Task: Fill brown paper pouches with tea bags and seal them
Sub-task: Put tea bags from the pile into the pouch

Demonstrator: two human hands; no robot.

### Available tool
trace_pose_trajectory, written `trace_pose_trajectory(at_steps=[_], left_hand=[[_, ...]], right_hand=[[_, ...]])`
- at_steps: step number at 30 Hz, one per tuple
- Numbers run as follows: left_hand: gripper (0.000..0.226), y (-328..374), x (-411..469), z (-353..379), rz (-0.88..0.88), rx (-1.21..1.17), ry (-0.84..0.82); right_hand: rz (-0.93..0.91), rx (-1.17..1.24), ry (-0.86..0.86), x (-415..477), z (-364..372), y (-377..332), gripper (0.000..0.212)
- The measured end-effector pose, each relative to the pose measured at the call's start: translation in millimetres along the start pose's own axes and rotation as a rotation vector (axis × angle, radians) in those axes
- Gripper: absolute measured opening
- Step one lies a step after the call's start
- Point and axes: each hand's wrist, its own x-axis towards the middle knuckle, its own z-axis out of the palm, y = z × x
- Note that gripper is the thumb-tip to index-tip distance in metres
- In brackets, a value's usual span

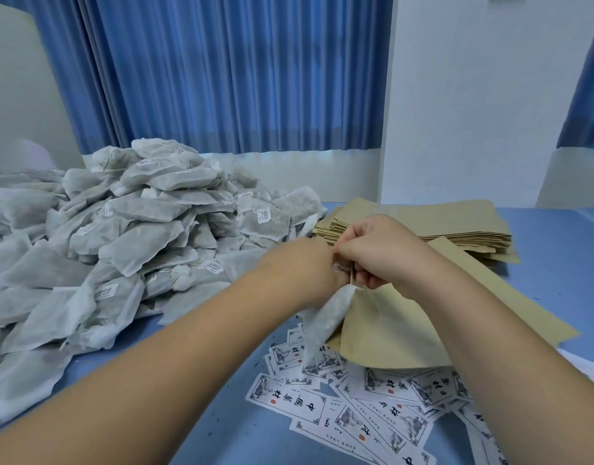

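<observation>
My left hand (297, 268) grips a grey-white tea bag (326, 325) that hangs down below it. Right beside it, my right hand (378, 251) pinches the top edge of a brown paper pouch (389, 327), whose body slants down toward me. Both hands meet at the pouch's mouth, so the opening itself is hidden. A large heap of tea bags (121, 236) covers the left of the blue table (242, 434). A stack of flat brown pouches (456, 226) lies behind my right hand.
Several white printed labels (366, 407) with black characters and red seals lie scattered near the front, under the held pouch. Blue curtains (222, 72) and a white wall (473, 95) stand behind the table.
</observation>
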Motion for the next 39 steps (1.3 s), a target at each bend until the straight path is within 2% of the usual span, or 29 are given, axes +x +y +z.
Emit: trace_pose_trajectory(at_steps=[2, 4, 6, 9, 11, 13, 15, 18, 20, 22, 26, 30, 32, 36, 39], left_hand=[[0.025, 4.9, 0.2, 2.1, 0.035, 0.016, 0.0], [0.017, 6.4, 0.3, 1.5, 0.048, -0.07, 0.03], [0.019, 3.8, -3.1, 0.1, 0.025, -0.284, 0.056], [0.024, -4.6, -13.8, -3.1, -0.03, -0.783, -0.019], [0.023, -12.8, -22.7, -4.6, 0.018, -0.961, -0.055], [0.025, -21.8, -31.9, -5.4, 0.134, -0.9, -0.045], [0.034, -28.3, -40.4, -4.5, 0.246, -0.687, 0.016], [0.06, -29.6, -48.0, -4.5, 0.426, -0.325, 0.076], [0.056, -27.4, -50.0, -6.3, 0.489, -0.166, 0.07], [0.046, -27.6, -50.0, -7.8, 0.505, -0.165, 0.015], [0.044, -32.9, -48.4, -10.8, 0.489, -0.405, -0.219], [0.063, -42.1, -46.4, -12.7, 0.452, -0.531, -0.192], [0.064, -46.9, -44.9, -10.3, 0.428, -0.47, -0.15], [0.06, -40.1, -42.6, -11.5, 0.566, -0.218, -0.125], [0.036, -27.2, -38.2, -14.7, 0.561, -0.106, -0.144]], right_hand=[[0.019, 0.012, 0.007, 0.0, 0.0, 0.0, 0.012], [0.014, 0.012, 0.021, 0.7, -0.8, 0.7, 0.012], [0.011, 0.029, 0.039, 2.3, -2.8, 2.0, 0.014], [0.01, 0.046, 0.073, 4.2, -6.7, 5.4, 0.017], [0.004, 0.042, 0.092, 4.9, -8.7, 7.2, 0.017], [-0.002, 0.052, 0.097, 5.2, -9.6, 7.2, 0.016], [-0.004, 0.067, 0.098, 5.5, -9.4, 6.4, 0.017], [-0.004, 0.062, 0.107, 5.2, -8.4, 5.5, 0.018], [-0.006, 0.064, 0.114, 4.5, -9.4, 5.2, 0.019], [-0.016, 0.066, 0.104, 3.3, -10.7, 4.7, 0.018], [-0.036, 0.023, 0.074, 1.8, -9.7, 3.6, 0.017], [-0.049, 0.018, 0.072, 1.1, -11.2, 2.8, 0.019], [-0.054, 0.041, 0.074, 0.7, -12.1, 2.2, 0.021], [-0.062, 0.01, 0.095, -0.6, -8.3, -2.2, 0.017], [-0.09, -0.047, 0.08, -3.9, -5.9, -7.0, 0.018]])
